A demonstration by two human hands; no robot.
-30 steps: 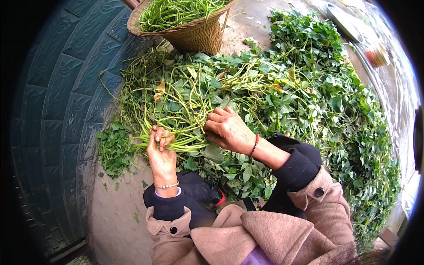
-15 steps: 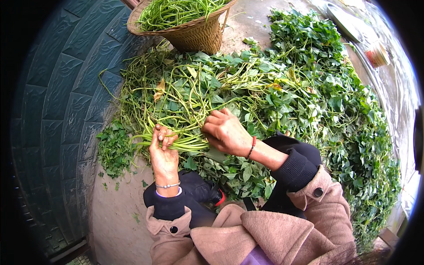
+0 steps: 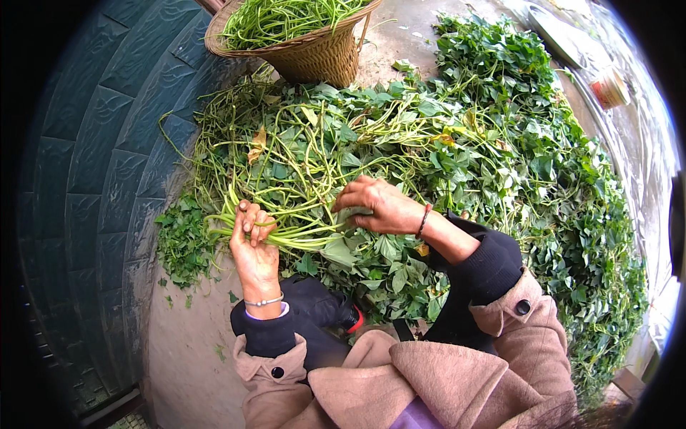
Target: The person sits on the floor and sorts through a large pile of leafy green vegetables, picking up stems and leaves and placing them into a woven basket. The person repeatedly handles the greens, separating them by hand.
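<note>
My left hand (image 3: 253, 236) is closed around a bunch of long green leaf stems (image 3: 304, 239), with its palm turned up. The stems fan out to the right of its fingers, and their other ends poke out on its left. A leaf (image 3: 339, 252) shows at the right end of the bunch. Beside those right ends is my right hand (image 3: 379, 206), back upward. Its fingers and thumb are apart, and I see nothing held between them. Under both hands lies a broad heap of leafy green vines (image 3: 407, 164) with tangled stems and a few yellowed leaves.
A woven basket (image 3: 314, 61) full of green stems (image 3: 293, 21) stands beyond the heap. A small pile of leaves (image 3: 187, 243) lies left of my left hand. Dark tiled wall (image 3: 100, 164) runs along the left. Far right, a tub (image 3: 609, 89) sits near clear plastic sheeting (image 3: 643, 136).
My left hand has shifted slightly left with the bunch. My right hand has moved a little right, and its fingers have spread from a closed pinch at the stems.
</note>
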